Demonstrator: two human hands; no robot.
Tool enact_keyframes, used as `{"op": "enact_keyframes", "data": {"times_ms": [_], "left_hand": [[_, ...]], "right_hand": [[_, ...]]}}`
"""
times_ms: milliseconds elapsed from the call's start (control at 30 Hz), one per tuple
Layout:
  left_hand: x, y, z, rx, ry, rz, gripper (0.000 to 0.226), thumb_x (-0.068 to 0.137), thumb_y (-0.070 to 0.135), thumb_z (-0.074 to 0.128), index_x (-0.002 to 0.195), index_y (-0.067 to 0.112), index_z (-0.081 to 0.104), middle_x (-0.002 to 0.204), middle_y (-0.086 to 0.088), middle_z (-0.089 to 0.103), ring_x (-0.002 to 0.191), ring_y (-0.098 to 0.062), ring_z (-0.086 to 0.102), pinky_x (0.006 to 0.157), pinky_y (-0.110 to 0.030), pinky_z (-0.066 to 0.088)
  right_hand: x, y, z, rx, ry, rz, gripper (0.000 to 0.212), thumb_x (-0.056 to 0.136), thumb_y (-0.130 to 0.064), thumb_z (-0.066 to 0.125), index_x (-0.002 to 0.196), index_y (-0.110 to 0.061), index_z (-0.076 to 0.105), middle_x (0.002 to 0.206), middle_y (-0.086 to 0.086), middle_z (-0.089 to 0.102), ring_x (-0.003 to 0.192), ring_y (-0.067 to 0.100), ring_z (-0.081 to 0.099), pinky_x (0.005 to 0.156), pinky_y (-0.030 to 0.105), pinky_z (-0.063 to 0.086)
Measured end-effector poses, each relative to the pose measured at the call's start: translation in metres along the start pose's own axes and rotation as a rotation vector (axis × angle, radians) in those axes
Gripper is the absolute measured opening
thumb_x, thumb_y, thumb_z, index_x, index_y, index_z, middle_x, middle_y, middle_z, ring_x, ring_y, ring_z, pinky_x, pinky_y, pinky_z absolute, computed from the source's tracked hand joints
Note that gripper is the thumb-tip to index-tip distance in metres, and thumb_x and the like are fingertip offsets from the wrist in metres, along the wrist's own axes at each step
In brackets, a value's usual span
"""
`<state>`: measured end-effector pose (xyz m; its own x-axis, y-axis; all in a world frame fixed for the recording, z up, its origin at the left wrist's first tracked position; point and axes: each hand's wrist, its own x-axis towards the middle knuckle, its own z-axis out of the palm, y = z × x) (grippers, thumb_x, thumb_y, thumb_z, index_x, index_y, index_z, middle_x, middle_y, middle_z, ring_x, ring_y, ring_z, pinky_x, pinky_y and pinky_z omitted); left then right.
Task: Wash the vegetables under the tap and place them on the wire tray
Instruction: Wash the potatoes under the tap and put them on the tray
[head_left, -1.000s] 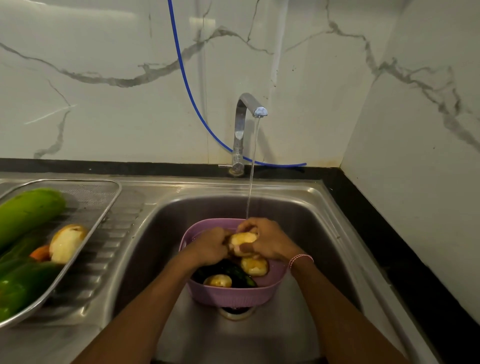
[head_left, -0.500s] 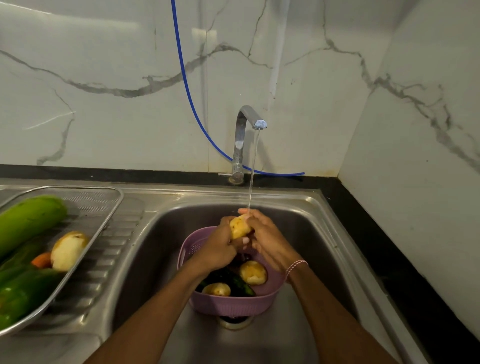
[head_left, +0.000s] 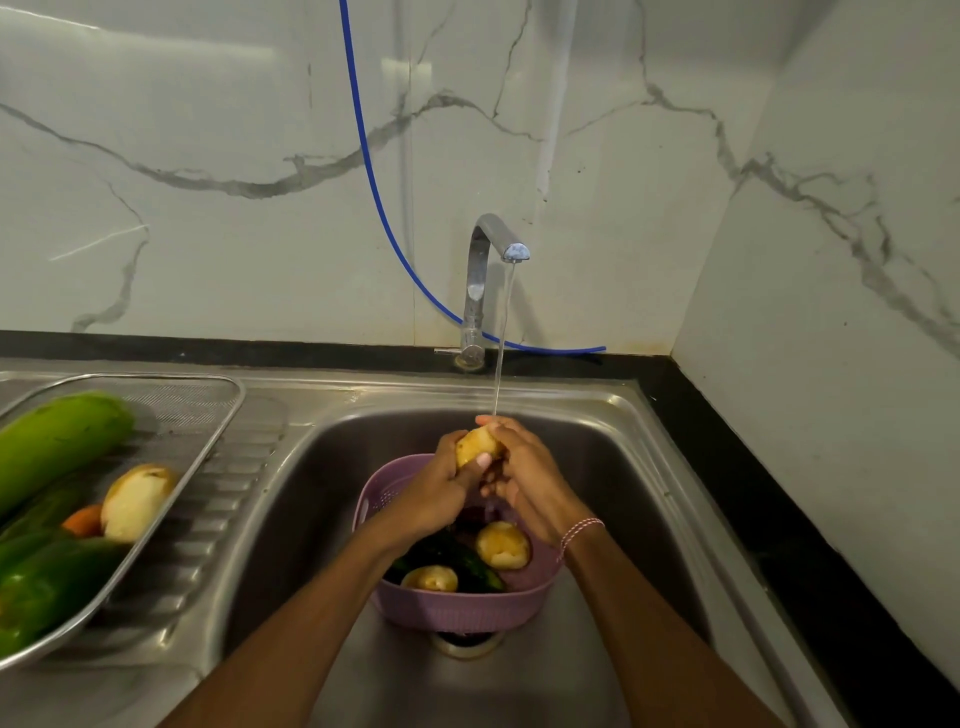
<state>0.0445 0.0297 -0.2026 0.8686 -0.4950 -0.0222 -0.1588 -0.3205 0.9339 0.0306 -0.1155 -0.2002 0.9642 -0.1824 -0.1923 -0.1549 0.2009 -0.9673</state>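
A yellow potato is held between my left hand and my right hand under the running stream from the steel tap. Both hands hover above a purple plastic basket standing in the sink. The basket holds two more potatoes and dark green vegetables. On the left drainboard lies the wire tray with a long green gourd, a pale potato, an orange carrot tip and a green pepper.
A blue hose hangs down the marble wall and runs behind the tap. A black counter strip borders the sink on the right, below the marble side wall. The sink drain sits under the basket.
Both hands have lifted the potato from just above the basket up into the water stream and turn it there. The camera view has tilted slightly down.
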Motion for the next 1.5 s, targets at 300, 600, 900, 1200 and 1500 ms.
{"op": "enact_keyframes", "data": {"times_ms": [300,600,900,1200,1500], "left_hand": [[-0.004,0.005,-0.001,0.042,-0.089,0.03,0.054,0.104,0.032,0.056,0.152,0.029,0.029,0.133,0.008,0.055,0.121,-0.011,0.057,0.093,-0.022,0.053],[-0.003,0.004,-0.005,-0.03,0.079,-0.043,0.046,0.103,0.043,0.054,0.141,0.025,0.035,0.115,0.015,0.057,0.103,0.001,0.058,0.076,-0.014,0.05],[0.004,-0.006,-0.004,0.061,-0.005,-0.055,0.045,0.1,0.056,0.05,0.135,0.028,0.042,0.118,0.011,0.062,0.108,-0.005,0.063,0.088,-0.025,0.054],[0.0,-0.005,-0.014,0.076,0.032,-0.088,0.045,0.102,0.056,0.048,0.135,0.027,0.04,0.124,0.006,0.06,0.109,-0.003,0.059,0.084,-0.022,0.05],[-0.006,0.006,-0.013,0.03,-0.004,-0.119,0.04,0.104,0.047,0.05,0.133,0.023,0.036,0.118,0.008,0.061,0.107,-0.003,0.06,0.081,-0.02,0.051]], "right_hand": [[0.008,0.008,-0.001,-0.249,0.118,-0.067,0.026,0.109,-0.042,0.047,0.106,-0.024,0.066,0.108,0.012,0.069,0.105,0.029,0.069,0.097,0.058,0.058],[-0.004,0.002,0.011,-0.099,0.011,0.013,0.024,0.111,-0.035,0.045,0.117,-0.029,0.068,0.11,0.01,0.069,0.099,0.022,0.067,0.084,0.036,0.059],[-0.005,0.012,0.007,-0.216,0.13,-0.044,0.029,0.11,-0.035,0.043,0.113,-0.016,0.065,0.102,0.013,0.071,0.089,0.024,0.064,0.08,0.041,0.056],[-0.007,0.01,0.022,-0.131,0.076,-0.011,0.029,0.108,-0.026,0.042,0.121,-0.023,0.068,0.1,0.02,0.071,0.083,0.027,0.063,0.077,0.039,0.056],[-0.006,0.013,0.015,-0.239,0.085,-0.077,0.022,0.11,-0.033,0.046,0.11,-0.017,0.062,0.089,0.008,0.065,0.06,0.011,0.052,0.051,0.025,0.043]]}}
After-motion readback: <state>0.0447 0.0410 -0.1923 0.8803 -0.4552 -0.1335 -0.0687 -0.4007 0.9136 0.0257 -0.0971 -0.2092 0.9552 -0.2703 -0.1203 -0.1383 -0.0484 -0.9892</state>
